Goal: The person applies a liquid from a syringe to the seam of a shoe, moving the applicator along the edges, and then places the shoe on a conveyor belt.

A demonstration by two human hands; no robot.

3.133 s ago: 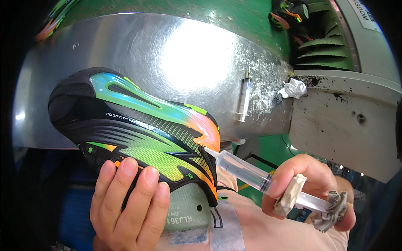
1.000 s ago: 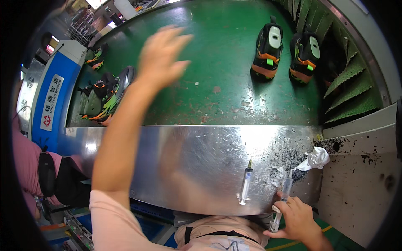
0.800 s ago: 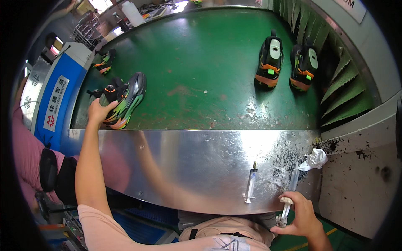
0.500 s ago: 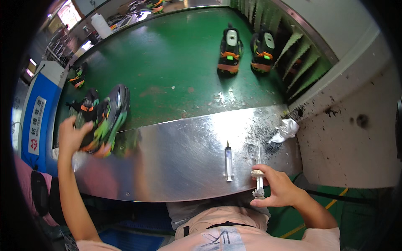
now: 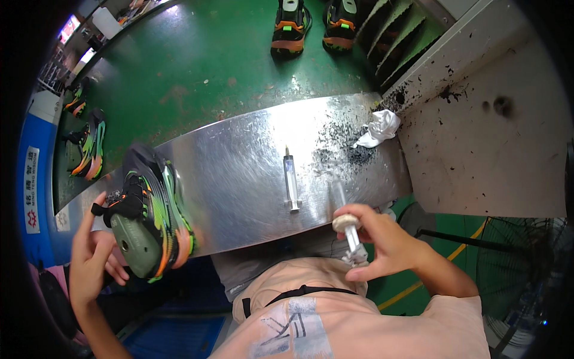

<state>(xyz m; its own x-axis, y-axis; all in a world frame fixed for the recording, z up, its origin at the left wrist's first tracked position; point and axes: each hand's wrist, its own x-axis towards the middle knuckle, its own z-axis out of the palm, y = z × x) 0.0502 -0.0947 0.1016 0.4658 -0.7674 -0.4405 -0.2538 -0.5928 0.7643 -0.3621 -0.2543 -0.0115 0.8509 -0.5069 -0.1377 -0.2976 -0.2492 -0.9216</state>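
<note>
My left hand (image 5: 92, 260) grips a black, green and orange sneaker (image 5: 142, 239) from its left side, the index finger up by the collar and pull loop. The shoe is tilted, its grey-green heel toward me and past the metal edge; part of the grip is hidden behind it. In my right hand (image 5: 382, 242) is a clear syringe (image 5: 351, 233), with whitish wrapping round its flange and plunger end. Its barrel points away from me, blurred. A second syringe (image 5: 290, 182) with a dark tip lies on the metal plate (image 5: 230, 179).
A crumpled white cloth (image 5: 381, 127) lies by dark smears at the plate's right. Two sneakers (image 5: 290, 30) stand far back on the green surface (image 5: 197, 66); another sneaker (image 5: 89, 146) is at the left. Strip curtains (image 5: 397, 42) hang at the right, and a fan (image 5: 520, 269) stands below.
The sneaker has come toward me with my left hand and turned, its heel nearer. My right hand still holds the syringe. The whole view has shifted, so the plate and far sneakers appear higher.
</note>
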